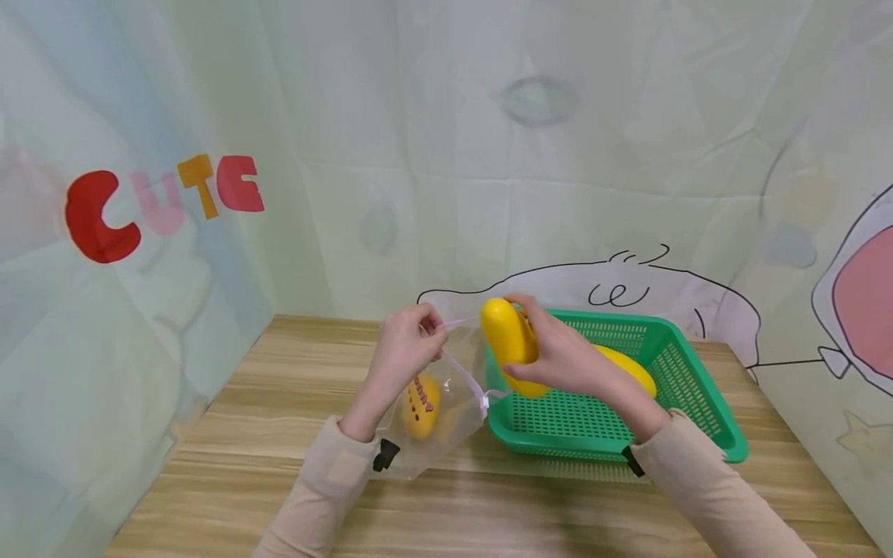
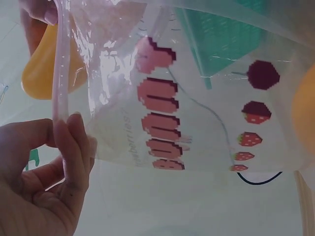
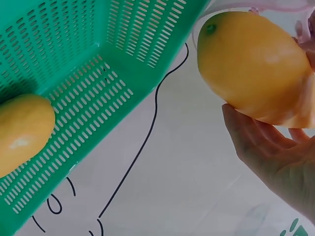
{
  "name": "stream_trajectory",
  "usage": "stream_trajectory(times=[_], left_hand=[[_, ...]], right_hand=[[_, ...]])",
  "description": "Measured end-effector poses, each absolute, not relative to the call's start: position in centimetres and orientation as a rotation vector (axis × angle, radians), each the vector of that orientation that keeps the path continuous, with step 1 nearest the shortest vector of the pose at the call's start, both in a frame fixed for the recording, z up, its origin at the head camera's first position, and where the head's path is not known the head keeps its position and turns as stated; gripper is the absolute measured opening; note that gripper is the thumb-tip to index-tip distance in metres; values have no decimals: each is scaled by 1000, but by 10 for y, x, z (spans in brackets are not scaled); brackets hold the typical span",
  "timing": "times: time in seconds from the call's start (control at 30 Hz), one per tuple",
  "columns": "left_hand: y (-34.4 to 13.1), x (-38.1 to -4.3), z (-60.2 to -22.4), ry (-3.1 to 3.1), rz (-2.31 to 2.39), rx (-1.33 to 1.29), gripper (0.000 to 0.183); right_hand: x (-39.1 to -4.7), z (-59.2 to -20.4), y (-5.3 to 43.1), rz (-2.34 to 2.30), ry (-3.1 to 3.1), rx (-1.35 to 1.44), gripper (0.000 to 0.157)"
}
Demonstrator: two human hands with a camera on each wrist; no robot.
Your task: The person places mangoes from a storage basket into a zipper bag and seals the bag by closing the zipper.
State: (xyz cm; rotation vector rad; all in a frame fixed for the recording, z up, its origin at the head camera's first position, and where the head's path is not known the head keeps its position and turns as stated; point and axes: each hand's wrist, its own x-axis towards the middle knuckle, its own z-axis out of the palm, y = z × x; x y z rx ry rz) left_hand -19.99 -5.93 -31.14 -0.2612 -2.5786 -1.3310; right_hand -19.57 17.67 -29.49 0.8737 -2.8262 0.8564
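Note:
A clear zip bag [image 1: 460, 434] with a pink zip edge and slider stands tilted on the table, its mouth parted. My left hand [image 1: 405, 345] pinches the pink rim between thumb and fingers. Inside the bag lies one yellow mango [image 1: 422, 426], seen through the printed plastic. With thumb and fingers around it, my right hand [image 1: 568, 349] holds another yellow mango [image 3: 256, 69] beside the bag's mouth, above the basket's left edge. A further mango [image 3: 22, 132] rests in the green basket [image 1: 687, 376], partly hidden by my right arm in the head view.
The basket stands on the wood-grain table [image 1: 265, 434], right of the bag and near the back. A printed cloth [image 1: 446, 178] with cartoon lines and coloured letters hangs behind and along the sides. Dark straps [image 1: 386, 455] sit at both wrists.

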Motion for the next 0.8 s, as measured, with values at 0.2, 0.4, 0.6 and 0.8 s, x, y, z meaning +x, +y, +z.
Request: stream_trajectory(times=[0.2, 0.4, 0.6, 0.8], left_hand=[[-59, -201, -312, -2586, -1315, -250, 5], [-58, -201, -312, -2591, -1298, -257, 5], [-56, -201, -312, -2600, -1296, -249, 5], [-53, -201, -312, -2602, -1307, -253, 7]], right_hand=[[-197, -294, 169, 898, -2791, 872, 89], [-199, -294, 161, 959, -2778, 821, 88], [-199, -299, 154, 1050, -2766, 775, 88], [-198, -306, 147, 1197, -2779, 743, 86]])
